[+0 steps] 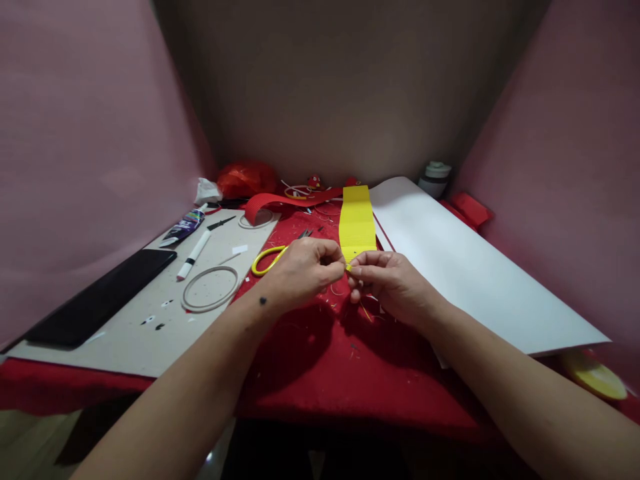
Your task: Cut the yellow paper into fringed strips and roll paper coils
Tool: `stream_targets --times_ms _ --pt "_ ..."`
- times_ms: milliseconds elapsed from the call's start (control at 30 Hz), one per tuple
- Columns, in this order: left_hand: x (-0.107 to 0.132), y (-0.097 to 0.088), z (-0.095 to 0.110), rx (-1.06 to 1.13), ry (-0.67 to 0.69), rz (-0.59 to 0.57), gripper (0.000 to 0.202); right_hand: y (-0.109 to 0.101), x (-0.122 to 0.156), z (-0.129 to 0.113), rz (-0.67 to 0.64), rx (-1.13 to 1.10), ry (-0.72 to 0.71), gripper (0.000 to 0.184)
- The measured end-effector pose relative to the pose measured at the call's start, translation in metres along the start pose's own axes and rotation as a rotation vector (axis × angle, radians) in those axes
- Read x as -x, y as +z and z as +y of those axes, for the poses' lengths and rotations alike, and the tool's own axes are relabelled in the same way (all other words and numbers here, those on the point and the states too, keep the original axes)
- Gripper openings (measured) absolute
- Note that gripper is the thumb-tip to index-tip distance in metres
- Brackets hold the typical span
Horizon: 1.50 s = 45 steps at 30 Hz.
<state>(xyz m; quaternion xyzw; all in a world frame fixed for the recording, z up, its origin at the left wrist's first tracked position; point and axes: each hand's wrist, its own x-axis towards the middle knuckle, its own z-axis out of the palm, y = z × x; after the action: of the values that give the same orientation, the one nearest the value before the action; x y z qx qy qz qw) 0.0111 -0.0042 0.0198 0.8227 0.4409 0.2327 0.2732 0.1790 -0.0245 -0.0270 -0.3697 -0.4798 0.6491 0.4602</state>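
Observation:
My left hand (pixel 313 267) and my right hand (pixel 387 280) meet over the middle of the red cloth. Pinched between the fingertips of both is a small piece of yellow paper (pixel 349 267); its exact shape is too small to make out. Just behind the fingers lies a long strip of yellow corrugated paper (pixel 357 217). Scissors with yellow handles (pixel 263 261) rest beside my left hand, partly covered by it. A thin yellow sliver (pixel 367 311) shows below my right hand.
A grey board (pixel 165 347) at left carries a black phone-like slab (pixel 105 297), a white marker (pixel 194 255), a glue tube (pixel 184 225) and a ring (pixel 211 289). White sheets (pixel 465 267) cover the right. Behind are a red corrugated strip (pixel 295 200) and a lidded jar (pixel 435 179).

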Motion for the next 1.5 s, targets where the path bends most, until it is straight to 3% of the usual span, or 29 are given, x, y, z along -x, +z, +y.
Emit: stream_targets --times_ms 467,700,933,1500 --pt "0.001 -0.003 0.002 0.152 -0.09 -0.102 0.022 0.001 0.001 -0.003 -0.012 -0.09 0.034 0.009" --pt "-0.001 -0.002 -0.005 0.346 -0.189 -0.187 0.015 0.002 0.001 -0.004 -0.011 -0.054 0.036 0.011" --pt "-0.003 -0.002 -0.005 0.475 -0.199 -0.231 0.01 0.001 0.003 -0.004 -0.011 0.013 0.04 0.012" --pt "-0.003 -0.003 -0.009 0.471 -0.181 -0.26 0.016 0.001 0.004 -0.004 0.005 0.094 0.016 0.01"
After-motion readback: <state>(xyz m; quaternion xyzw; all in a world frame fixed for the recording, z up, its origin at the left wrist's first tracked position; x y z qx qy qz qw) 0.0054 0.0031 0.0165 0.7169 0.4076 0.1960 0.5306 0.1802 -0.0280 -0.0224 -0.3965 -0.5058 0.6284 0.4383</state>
